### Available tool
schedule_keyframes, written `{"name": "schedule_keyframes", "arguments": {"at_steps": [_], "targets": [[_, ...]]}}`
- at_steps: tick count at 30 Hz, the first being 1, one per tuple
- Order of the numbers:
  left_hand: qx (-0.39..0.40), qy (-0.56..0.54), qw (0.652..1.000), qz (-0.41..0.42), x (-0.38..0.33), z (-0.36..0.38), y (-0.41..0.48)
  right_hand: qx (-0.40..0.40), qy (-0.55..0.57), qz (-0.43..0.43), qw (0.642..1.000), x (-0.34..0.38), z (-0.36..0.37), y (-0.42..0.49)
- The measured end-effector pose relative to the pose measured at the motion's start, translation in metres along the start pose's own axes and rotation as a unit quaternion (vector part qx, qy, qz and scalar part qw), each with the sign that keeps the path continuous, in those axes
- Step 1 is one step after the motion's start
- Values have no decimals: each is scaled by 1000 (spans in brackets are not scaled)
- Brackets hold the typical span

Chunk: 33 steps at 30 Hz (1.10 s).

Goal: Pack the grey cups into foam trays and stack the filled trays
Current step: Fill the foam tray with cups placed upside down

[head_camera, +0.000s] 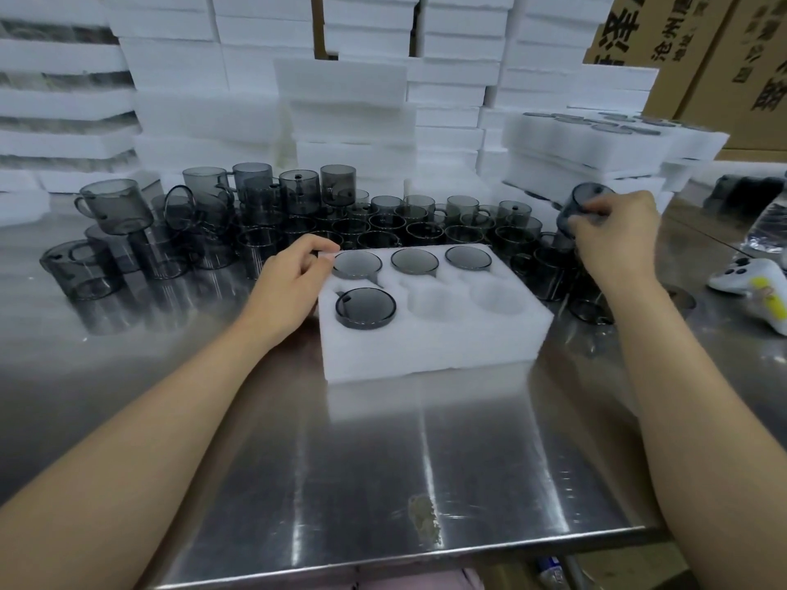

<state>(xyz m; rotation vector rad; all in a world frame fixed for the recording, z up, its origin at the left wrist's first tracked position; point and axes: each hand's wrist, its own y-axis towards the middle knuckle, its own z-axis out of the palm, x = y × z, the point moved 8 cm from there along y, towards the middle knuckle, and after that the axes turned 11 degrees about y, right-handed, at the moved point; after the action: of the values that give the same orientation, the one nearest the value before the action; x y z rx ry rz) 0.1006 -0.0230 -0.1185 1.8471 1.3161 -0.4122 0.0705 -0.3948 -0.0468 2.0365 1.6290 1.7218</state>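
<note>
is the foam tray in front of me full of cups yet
No, the foam tray holds four grey cups, but its front middle pocket and front right pocket are empty.

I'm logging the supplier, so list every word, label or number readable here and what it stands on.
"沧州": black print on the left cardboard box; the characters after it are blurred.
"泽": large, on the same box; its neighbours are cropped.
Right cardboard box: large characters, cropped and unreadable.
Grey cups, foam tray: no text seen.

Far-left grey cups [81, 270] motion-blurred.
</note>
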Motion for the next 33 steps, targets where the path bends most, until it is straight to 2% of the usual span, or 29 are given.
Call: {"name": "schedule_keyframes", "arguments": {"at_steps": [2,4,8,11,15,20,33], "targets": [[-2,0,1000,0,0,0,0,-13,89,1,996,11,-3,-1],[-2,0,1000,0,-1,0,0,27,199,15,980,23,5,-5],[-2,3,1000,-1,-1,0,0,227,358,27,905,51,38,-26],[0,3,1000,0,-2,-1,-1,384,385,36,838,67,55,-51],[-2,3,1000,1,-4,-1,-1,482,349,35,803,74,65,-74],[-3,2,1000,-5,-3,-1,-2,490,303,-16,817,86,69,-82],[-7,7,1000,-7,-1,-2,0,517,254,-78,814,96,85,-98]]}}
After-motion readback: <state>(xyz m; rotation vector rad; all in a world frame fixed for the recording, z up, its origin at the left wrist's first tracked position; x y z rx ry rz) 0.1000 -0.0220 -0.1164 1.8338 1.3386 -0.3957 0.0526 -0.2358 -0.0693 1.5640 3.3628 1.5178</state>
